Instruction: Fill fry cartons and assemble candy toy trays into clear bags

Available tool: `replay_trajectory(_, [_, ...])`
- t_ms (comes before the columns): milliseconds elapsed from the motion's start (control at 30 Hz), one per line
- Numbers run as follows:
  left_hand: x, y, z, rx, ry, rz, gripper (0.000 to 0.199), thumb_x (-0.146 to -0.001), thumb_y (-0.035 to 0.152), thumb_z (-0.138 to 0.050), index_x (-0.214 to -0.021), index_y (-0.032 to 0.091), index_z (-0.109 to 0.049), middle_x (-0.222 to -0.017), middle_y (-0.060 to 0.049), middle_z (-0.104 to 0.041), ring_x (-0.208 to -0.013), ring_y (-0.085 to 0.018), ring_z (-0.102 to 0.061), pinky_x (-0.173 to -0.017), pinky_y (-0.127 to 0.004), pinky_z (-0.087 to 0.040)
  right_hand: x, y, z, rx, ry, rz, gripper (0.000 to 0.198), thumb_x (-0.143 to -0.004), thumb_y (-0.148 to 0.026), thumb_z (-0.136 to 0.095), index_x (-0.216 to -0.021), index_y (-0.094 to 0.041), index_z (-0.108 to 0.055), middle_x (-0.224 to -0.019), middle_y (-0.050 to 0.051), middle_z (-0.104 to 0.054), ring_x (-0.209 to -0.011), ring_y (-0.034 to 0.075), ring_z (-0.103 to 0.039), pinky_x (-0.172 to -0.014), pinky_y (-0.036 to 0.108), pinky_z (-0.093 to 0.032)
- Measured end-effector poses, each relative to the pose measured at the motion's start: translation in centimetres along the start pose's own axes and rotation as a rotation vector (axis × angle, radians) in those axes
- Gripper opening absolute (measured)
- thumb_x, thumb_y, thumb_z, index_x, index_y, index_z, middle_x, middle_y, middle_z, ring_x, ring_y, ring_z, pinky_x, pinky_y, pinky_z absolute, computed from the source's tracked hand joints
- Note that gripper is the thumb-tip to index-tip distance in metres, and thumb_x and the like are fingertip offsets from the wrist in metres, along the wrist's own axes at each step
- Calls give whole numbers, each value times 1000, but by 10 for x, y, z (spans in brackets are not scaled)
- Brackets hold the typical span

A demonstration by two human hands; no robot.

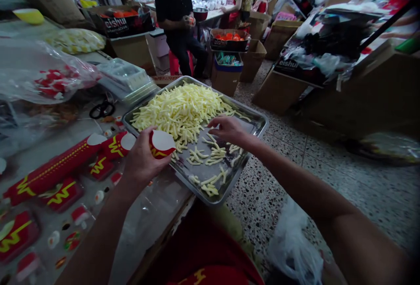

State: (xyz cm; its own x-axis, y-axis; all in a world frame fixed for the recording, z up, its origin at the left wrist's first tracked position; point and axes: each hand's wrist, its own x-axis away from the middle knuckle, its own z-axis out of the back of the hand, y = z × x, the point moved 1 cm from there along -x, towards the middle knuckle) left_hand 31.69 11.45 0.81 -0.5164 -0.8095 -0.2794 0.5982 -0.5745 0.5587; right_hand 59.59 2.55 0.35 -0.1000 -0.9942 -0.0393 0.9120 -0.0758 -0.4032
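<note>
My left hand (pixel 144 158) is wrapped round a red fry carton (pixel 161 145) with a white inside and a yellow mark, held over the left edge of a metal tray (pixel 226 195). A heap of pale yellow toy-like fries (pixel 180 106) fills the tray's far part, and small loose clusters lie nearer me. My right hand (pixel 226 128) is over the tray at the heap's right side, its fingers bent together at some fries. Whether a fry is pinched between those fingertips cannot be made out.
Left on the table lie stacked red cartons (pixel 52 169), black-handled scissors (pixel 102 109), clear plastic trays (pixel 124 75) and a plastic bag (pixel 42 71) of red pieces. Beyond the tray a person (pixel 179 18) sits near boxes of orange items (pixel 229 38). Cardboard boxes (pixel 285 84) stand on the right.
</note>
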Motion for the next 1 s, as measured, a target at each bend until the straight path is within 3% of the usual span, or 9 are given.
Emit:
replay_trajectory(33, [-4,6,-3,-9,18,-31,79,-68,34,-80,-137,20,-44,-130,-11,-58,-118,-29,-60,-103,-41,-49,0,0,-4,21,62,-31,30,-92,-36,-67,-118,-21,-70,-111,8,-66,-94,19,-60,-83,31,-44])
replay_trajectory(100, [-12,13,-5,-36,69,-73,80,-68,31,-79,-138,19,-43,-134,-13,-55,-125,-30,-55,-108,-42,-45,-2,-5,-19,89,80,74,41,-90,-38,-68,-128,-22,-65,-131,13,-60,-115,25,-56,-95,37,-42])
replay_trajectory(233, [-11,-1,5,-81,69,-83,82,-68,30,-79,-141,20,-42,-135,-12,-54,-127,-31,-52,-110,-44,-43,-2,-5,-30,179,-123,366,38,-91,-36,-69,-128,-37,-66,-154,4,-46,-140,32,-39,-110,52,-30])
replay_trajectory(433, [3,-13,1,-40,-23,10,81,-68,31,-78,-140,20,-43,-134,-12,-56,-123,-30,-56,-108,-42,-45,3,15,13,-104,-32,286,31,-94,-35,-64,-125,-35,-69,-135,3,-63,-118,19,-59,-98,36,-43])
replay_trajectory(567, [-2,2,-4,-71,10,-35,81,-69,30,-78,-142,17,-43,-135,-14,-54,-127,-31,-52,-111,-44,-42,9,-5,-3,-20,-143,277,16,-91,-31,-68,-101,-23,-78,-97,6,-74,-89,18,-65,-82,30,-45])
replay_trajectory(700, [1,-5,4,-101,18,-10,84,-68,30,-78,-144,18,-43,-133,-13,-54,-125,-31,-52,-110,-43,-43,8,-25,-20,10,-117,382,20,-94,-27,-64,-109,-23,-76,-107,8,-73,-98,19,-65,-87,32,-44])
replay_trajectory(833, [12,-15,11,-92,3,38,86,-68,29,-78,-145,19,-43,-135,-12,-54,-125,-31,-53,-109,-43,-44,6,-42,-19,64,-264,636,31,-93,-19,-60,-121,-28,-70,-131,5,-66,-111,20,-60,-99,37,-42])
replay_trajectory(900, [16,-14,12,-89,-12,27,87,-67,29,-79,-145,20,-42,-135,-12,-55,-125,-32,-53,-109,-44,-44,7,-49,-20,107,-315,625,30,-92,-19,-60,-117,-28,-71,-129,5,-67,-109,21,-60,-97,38,-43])
replay_trajectory(1000, [19,-11,11,-86,-33,4,86,-67,29,-79,-145,20,-43,-135,-12,-55,-125,-31,-54,-109,-44,-44,12,-56,-25,118,-260,441,24,-92,-25,-61,-113,-25,-73,-117,8,-70,-103,21,-62,-90,35,-45])
